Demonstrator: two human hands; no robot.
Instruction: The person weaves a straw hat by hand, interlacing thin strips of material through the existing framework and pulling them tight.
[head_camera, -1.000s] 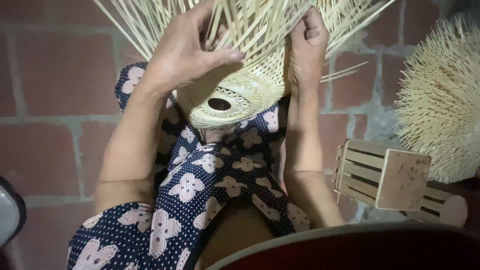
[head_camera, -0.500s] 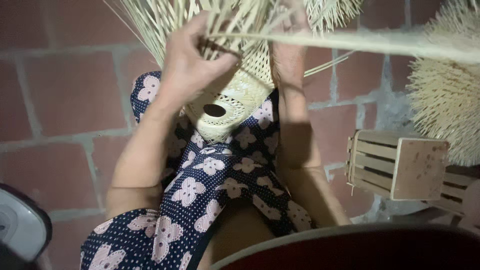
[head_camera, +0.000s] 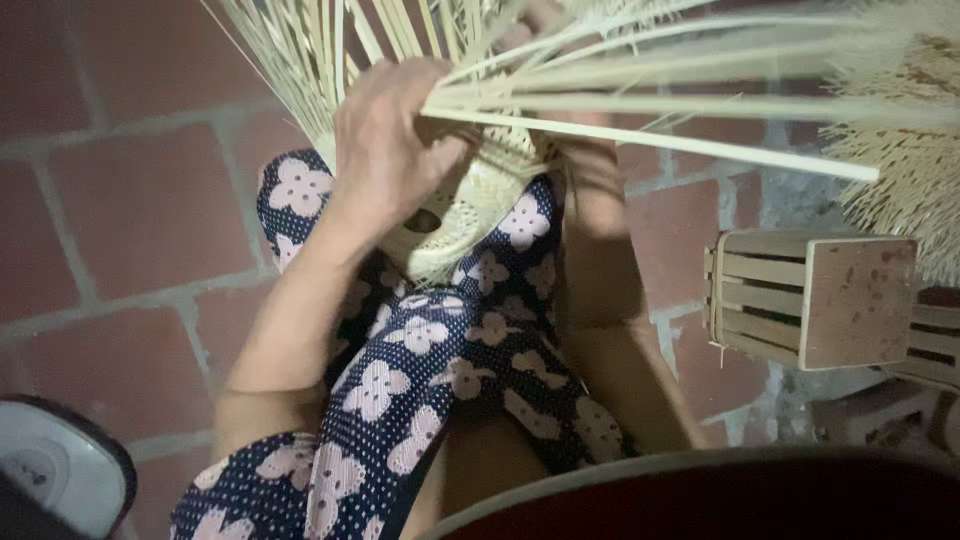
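A half-woven basket (head_camera: 478, 205) of pale bamboo strips rests against my knees, its woven bottom with a dark hole facing me. Many loose strips (head_camera: 640, 110) fan up and out to the right from it. My left hand (head_camera: 385, 150) lies over the basket's upper left side, fingers closed around the strips. My right hand (head_camera: 580, 150) is behind the strips on the basket's right side, mostly hidden; its forearm runs down beside my leg. My lap is covered by dark blue cloth (head_camera: 420, 370) with pale flower shapes.
A small wooden slatted stool (head_camera: 810, 300) lies on its side at right. Above it is a bundle of pale bamboo splints (head_camera: 910, 170). A white round object with a dark rim (head_camera: 55, 470) sits at bottom left. Red brick floor (head_camera: 130, 200) lies all around.
The view has dropped and closed in. My left hand has slid to the right over the basket, and long strips now sweep across to the right.
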